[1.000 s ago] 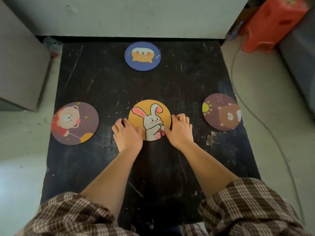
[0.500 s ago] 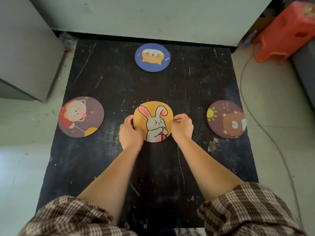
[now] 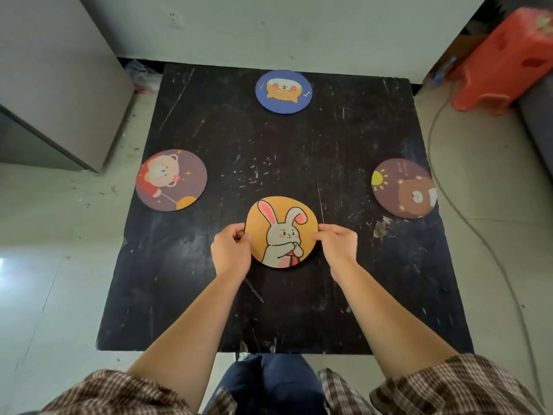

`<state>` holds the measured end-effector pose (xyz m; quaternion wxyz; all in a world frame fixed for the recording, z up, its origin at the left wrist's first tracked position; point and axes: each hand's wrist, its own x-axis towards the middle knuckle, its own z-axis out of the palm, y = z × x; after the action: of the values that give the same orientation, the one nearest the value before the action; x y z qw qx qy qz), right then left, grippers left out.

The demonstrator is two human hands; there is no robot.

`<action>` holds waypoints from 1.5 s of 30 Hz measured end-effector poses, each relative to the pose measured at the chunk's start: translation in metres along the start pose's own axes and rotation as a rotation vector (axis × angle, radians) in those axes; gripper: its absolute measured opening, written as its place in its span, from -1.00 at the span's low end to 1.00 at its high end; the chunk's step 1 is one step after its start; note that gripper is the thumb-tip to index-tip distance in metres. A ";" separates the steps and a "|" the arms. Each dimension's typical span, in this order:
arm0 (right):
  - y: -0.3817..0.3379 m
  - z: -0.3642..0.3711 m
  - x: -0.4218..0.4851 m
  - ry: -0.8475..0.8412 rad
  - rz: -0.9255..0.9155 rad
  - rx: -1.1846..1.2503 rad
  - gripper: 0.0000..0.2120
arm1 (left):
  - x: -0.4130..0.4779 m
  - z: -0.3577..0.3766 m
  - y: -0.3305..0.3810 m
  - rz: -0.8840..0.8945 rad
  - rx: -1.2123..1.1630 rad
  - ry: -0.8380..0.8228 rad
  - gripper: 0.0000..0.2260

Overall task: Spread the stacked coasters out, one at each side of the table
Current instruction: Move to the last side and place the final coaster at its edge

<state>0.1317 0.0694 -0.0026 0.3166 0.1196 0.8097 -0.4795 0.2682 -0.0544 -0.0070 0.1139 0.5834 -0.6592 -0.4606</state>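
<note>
Pinching the orange rabbit coaster from both sides, the left hand has its fingertips closed on the disc's left rim and the right hand is closed on the right rim. Whether the disc lies flat on the black surface or is lifted just clear of it cannot be told from this view.

Three sides look served. The blue coaster lies at the far edge, the purple teddy-bear coaster at the left edge, and the purple brown-bear coaster at the right edge, overhanging it slightly.

That leaves the near side, and the rabbit coaster sits around the middle of the surface, slightly nearer than centre and well apart from the near edge. The open spot lies straight toward the person, between the two forearms. The disc is round, so it has no long axis to line up. Both hands are equally close, one on each rim, so the likely move is a plain pull toward the body, stopping short of the edge.
</note>
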 end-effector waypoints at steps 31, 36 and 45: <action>0.117 -0.069 -0.080 -0.084 -0.012 -0.237 -0.87 | -0.102 -0.006 -0.093 0.074 0.094 -0.111 -0.79; 0.122 -0.068 -0.077 -0.074 -0.031 -0.267 -0.93 | -0.103 -0.010 -0.092 0.056 0.111 -0.150 -0.70; 0.125 -0.063 -0.074 -0.030 -0.044 -0.278 -0.92 | -0.107 -0.008 -0.097 0.074 0.146 -0.108 -0.72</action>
<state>0.2260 0.1956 -0.0222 0.3313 0.0496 0.8659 -0.3714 0.3695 0.0454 -0.0326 0.0525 0.5397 -0.7172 -0.4377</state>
